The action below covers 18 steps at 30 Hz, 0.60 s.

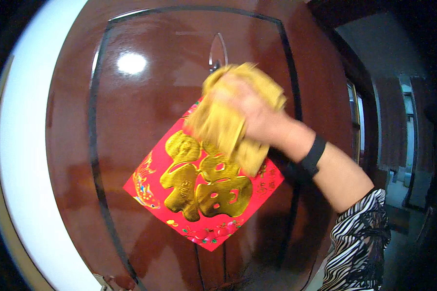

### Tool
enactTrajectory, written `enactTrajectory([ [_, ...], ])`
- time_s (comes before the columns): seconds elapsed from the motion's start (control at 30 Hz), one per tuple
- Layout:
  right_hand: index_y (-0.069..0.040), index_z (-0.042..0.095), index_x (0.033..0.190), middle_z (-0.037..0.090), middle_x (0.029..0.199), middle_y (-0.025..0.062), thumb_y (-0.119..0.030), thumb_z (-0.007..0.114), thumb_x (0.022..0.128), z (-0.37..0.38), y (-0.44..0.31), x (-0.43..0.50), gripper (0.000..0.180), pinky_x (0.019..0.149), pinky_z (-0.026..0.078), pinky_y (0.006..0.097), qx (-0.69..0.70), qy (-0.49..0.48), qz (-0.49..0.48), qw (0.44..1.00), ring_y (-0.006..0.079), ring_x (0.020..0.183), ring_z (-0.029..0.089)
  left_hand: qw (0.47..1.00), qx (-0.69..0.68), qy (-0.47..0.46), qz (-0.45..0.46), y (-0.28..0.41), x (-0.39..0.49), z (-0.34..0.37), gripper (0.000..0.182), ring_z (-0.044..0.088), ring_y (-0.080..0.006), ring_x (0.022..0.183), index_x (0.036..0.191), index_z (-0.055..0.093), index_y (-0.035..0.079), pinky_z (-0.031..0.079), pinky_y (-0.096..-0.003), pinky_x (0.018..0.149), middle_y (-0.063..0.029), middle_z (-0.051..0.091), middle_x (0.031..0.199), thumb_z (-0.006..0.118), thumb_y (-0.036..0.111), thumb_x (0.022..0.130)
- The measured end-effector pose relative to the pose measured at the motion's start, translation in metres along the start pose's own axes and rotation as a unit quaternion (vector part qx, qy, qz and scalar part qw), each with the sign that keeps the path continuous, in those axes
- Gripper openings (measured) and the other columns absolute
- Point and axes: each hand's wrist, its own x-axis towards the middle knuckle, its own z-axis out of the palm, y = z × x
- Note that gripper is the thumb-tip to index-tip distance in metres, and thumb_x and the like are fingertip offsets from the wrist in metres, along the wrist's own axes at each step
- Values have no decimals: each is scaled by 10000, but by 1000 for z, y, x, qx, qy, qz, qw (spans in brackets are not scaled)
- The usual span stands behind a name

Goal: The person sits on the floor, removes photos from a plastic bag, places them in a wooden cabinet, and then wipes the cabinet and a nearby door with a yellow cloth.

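Note:
My right hand is shut on a folded yellow cloth, blurred as if in motion. The cloth covers the top corner of a red diamond-shaped paper decoration, which bears a large gold embossed character, a fish and flowers. Behind it stands a glossy dark reddish-brown wooden door with black inlaid lines. Just above the cloth, the pointed tip of a clear-edged ornament shows on the door panel. A black band circles my right wrist. My left hand is out of view.
A white wall curves along the left side. On the right, a dim room opens up with dark curtains and a bright gap between them. A lamp's glare reflects off the door's upper left.

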Motion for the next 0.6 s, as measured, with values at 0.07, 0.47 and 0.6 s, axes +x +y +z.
enactTrajectory([
  [0.07, -58, 522, 1161, 546, 1129, 143, -204, 552, 859, -15, 64, 18, 337, 945, 405, 377, -22, 44, 166, 985, 262, 1105, 502, 1000, 4, -11, -17, 2, 0, 1, 357, 573, -385, 524, 809, 667, 94, 474, -485, 507, -191, 590, 578, 546, 429, 826],
  [0.47, -87, 456, 1230, 471, 1220, 181, -250, 689, 649, 66, -41, 128, 646, 927, 387, 476, -52, 26, 117, 991, 367, 1164, 426, 991, -52, 115, 43, -1, 3, 17, 282, 518, -347, 458, 489, 524, 70, 402, -440, 486, -152, 515, 469, 671, 259, 638],
  [0.6, -93, 453, 1279, 463, 1278, 200, -220, 577, 733, 71, -81, 107, 575, 958, 375, 445, -23, -51, 23, 998, 354, 1193, 427, 993, -17, 109, 52, -3, 5, 15, 262, 518, -338, 469, 495, 528, 85, 406, -437, 499, -128, 512, 467, 672, 253, 634],
])
